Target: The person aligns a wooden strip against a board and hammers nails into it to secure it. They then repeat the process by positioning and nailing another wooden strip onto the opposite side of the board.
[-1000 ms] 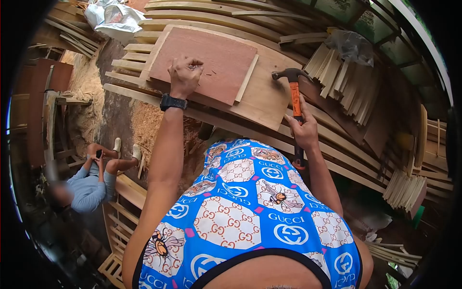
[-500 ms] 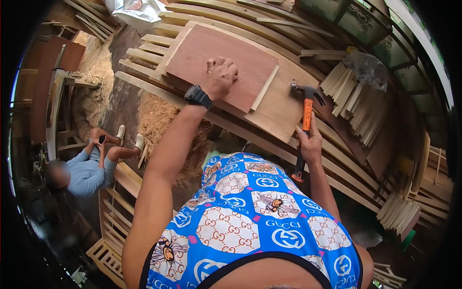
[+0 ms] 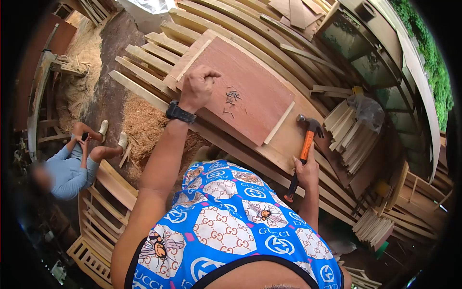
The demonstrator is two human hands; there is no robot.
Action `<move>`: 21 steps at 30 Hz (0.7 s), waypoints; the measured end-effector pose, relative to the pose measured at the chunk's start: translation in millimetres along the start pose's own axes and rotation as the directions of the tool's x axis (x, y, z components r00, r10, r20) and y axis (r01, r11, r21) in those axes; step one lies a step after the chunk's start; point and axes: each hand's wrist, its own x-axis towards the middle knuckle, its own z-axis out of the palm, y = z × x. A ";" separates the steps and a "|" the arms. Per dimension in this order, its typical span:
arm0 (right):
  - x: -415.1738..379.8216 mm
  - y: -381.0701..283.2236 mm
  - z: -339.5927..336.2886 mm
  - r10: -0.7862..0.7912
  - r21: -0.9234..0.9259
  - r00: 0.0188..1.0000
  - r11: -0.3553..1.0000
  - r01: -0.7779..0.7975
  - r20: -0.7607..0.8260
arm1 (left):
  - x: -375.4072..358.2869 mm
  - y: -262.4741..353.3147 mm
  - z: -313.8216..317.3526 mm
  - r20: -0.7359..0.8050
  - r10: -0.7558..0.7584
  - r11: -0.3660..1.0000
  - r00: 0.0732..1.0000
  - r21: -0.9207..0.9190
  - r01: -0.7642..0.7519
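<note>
My left hand is over the left part of a reddish-brown plywood panel, fingers curled in. What it holds, if anything, is hidden. Right of it, a small pile of dark nails lies loose on the panel. The panel has pale wood strips along its edges and rests on a larger light plywood sheet. My right hand grips the orange and black handle of a claw hammer, its head up by the sheet's right side.
Long wooden slats lie under and behind the plywood. Stacked short sticks and a clear plastic bag are at right. A person sits at left holding a phone, near a slatted wooden bench. Sawdust covers the floor.
My left hand has moved left across the panel, and loose nails now show where it was. My right hand still holds the hammer. The view has shifted somewhat.
</note>
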 end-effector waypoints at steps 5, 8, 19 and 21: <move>-6.4 -30.8 -32.6 0.116 -0.319 0.990 0.944 -0.085 0.079 | 7.5 2.7 -30.3 -0.129 -0.084 0.991 0.988 0.089 0.096; -4.6 -16.9 -47.1 0.151 -0.388 0.984 0.916 -0.102 0.099 | 8.5 -7.0 -24.0 -0.174 -0.068 0.978 0.982 0.184 0.100; 50.3 -162.8 -39.0 -0.278 -0.359 0.952 0.908 0.218 -0.125 | 3.3 9.7 -7.1 -0.151 -0.065 0.912 0.986 0.393 0.120; 62.6 -200.3 -16.8 -0.483 -0.385 0.868 0.828 0.409 -0.117 | 1.3 12.6 -9.8 -0.171 -0.056 0.916 0.984 0.383 0.119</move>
